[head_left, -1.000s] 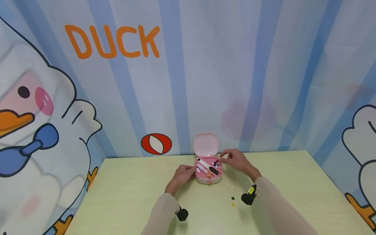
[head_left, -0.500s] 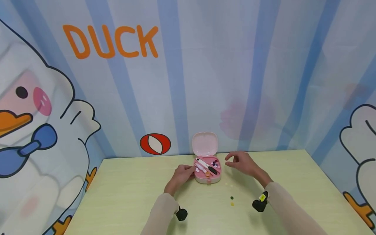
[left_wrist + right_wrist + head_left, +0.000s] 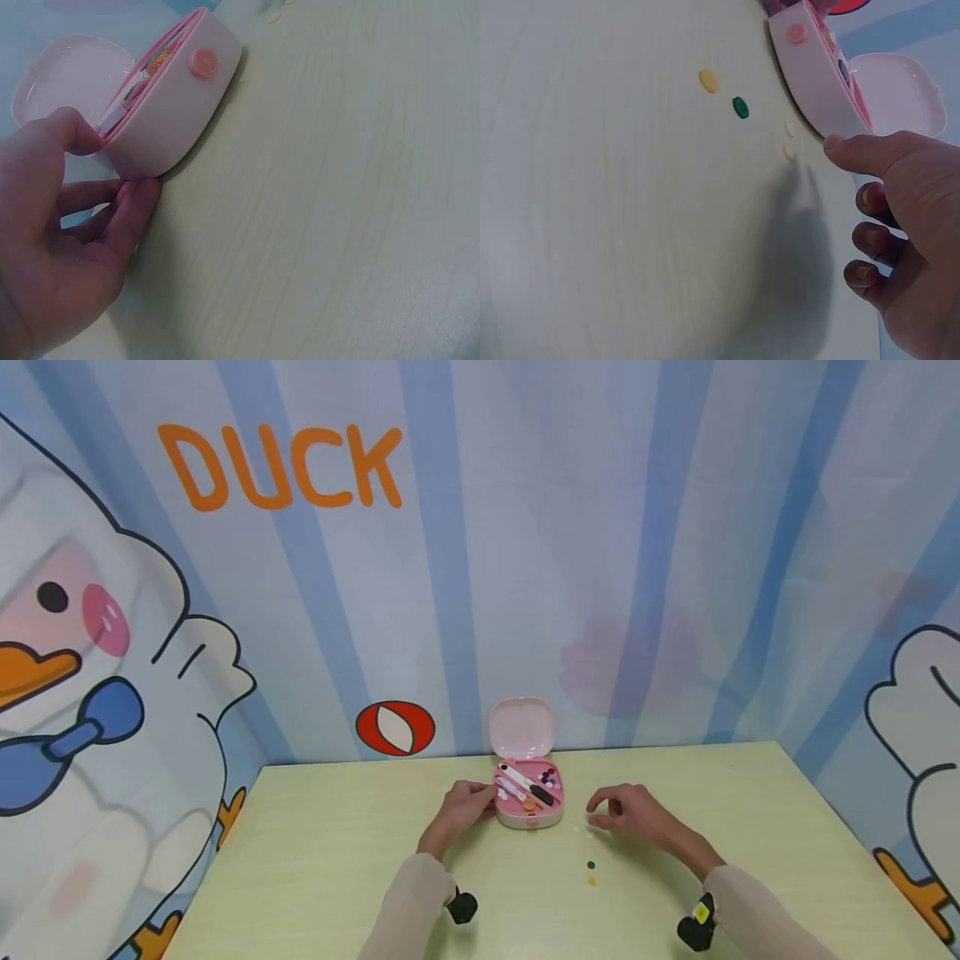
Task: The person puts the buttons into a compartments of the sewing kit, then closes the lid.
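Observation:
A small pink-and-white sewing box stands at the back of the table, its lid raised. Inside lie a slim white tool with a black end, a cluster of dark and pale buttons and an orange piece. My left hand grips the box's left side, thumb at the rim and fingers low on the wall. To the right of the box my right hand hovers with loosely bent fingers, nothing in them. Its thumb points toward two pale buttons on the table.
A green button and a yellow button lie on the table in front of the box. Behind the table's back edge hangs a striped blue curtain with duck drawings. Both wrists wear black camera mounts.
My right hand has left the box's right side, moving right and then toward me, down near the pale buttons. The left hand keeps its grip on the box.

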The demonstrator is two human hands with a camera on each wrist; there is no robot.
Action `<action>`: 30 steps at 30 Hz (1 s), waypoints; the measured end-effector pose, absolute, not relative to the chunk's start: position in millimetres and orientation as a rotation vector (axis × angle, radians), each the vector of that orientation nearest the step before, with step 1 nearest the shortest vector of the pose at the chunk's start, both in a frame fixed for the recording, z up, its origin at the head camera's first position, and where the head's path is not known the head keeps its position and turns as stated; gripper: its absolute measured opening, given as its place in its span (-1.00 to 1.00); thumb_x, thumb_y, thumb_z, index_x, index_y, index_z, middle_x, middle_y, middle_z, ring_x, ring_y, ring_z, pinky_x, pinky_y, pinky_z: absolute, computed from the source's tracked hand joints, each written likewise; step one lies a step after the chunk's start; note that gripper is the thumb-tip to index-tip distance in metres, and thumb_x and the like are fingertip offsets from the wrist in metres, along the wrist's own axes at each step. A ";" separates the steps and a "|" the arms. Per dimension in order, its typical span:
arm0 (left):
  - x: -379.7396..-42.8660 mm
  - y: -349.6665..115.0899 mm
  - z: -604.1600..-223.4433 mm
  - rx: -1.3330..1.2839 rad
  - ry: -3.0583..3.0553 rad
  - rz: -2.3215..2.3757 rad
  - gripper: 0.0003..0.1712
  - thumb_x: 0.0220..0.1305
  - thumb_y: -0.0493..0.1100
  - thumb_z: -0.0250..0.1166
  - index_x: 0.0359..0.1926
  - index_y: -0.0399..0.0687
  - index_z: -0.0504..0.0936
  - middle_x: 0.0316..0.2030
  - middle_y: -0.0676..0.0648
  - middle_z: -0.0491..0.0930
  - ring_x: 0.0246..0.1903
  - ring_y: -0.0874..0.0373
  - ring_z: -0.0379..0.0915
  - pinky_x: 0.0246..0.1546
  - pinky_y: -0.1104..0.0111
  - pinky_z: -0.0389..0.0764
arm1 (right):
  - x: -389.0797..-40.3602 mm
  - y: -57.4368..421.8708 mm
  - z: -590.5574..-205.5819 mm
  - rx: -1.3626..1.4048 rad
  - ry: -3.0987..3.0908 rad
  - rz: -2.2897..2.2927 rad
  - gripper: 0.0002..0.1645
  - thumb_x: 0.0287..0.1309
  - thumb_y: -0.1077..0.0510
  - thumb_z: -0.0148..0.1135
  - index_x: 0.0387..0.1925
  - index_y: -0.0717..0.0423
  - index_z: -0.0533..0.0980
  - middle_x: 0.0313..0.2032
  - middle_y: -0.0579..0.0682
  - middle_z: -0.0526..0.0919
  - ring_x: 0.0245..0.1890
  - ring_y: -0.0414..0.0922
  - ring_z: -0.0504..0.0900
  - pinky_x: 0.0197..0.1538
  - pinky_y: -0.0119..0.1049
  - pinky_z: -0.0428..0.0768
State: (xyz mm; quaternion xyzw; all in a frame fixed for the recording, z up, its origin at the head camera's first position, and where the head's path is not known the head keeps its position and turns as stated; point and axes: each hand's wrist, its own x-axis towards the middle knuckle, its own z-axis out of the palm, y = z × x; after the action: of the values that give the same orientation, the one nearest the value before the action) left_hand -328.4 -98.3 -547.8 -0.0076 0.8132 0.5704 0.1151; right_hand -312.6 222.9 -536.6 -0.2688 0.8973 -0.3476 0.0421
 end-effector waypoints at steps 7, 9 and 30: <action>-328.6 -98.2 -547.7 -0.027 2.378 1.681 -0.50 0.55 -0.04 0.20 0.18 -0.41 0.64 -0.07 -0.14 0.72 -0.11 0.10 0.64 0.08 0.23 0.68 | -302.1 226.9 -547.3 -0.854 2.722 -1.026 -0.86 0.26 0.15 0.45 -0.16 0.07 0.72 -0.58 -0.25 0.45 -0.56 -0.34 0.33 -0.45 -0.43 0.33; -328.8 -98.1 -547.8 -0.030 2.378 1.681 -0.50 0.54 -0.04 0.20 0.18 -0.42 0.64 -0.08 -0.15 0.72 -0.11 0.09 0.64 0.08 0.23 0.68 | -299.6 226.6 -548.8 -0.830 2.705 -1.035 -0.85 0.26 0.13 0.46 -0.15 0.06 0.72 -0.57 -0.24 0.45 -0.55 -0.33 0.33 -0.45 -0.42 0.32; -328.1 -97.8 -547.8 -0.035 2.384 1.669 -0.50 0.54 -0.04 0.20 0.19 -0.41 0.63 -0.08 -0.14 0.71 -0.10 0.08 0.64 0.06 0.23 0.69 | -297.0 217.7 -551.0 -0.862 2.729 -1.024 -0.95 0.26 0.21 0.43 -0.27 -0.01 0.73 -0.54 -0.23 0.48 -0.52 -0.32 0.35 -0.42 -0.39 0.34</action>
State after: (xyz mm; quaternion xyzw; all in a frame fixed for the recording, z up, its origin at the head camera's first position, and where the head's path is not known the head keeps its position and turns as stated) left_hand -328.1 -97.8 -547.8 -0.0118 0.8137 0.5696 0.1151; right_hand -297.0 217.7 -551.0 -0.2834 0.8966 -0.3366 0.0510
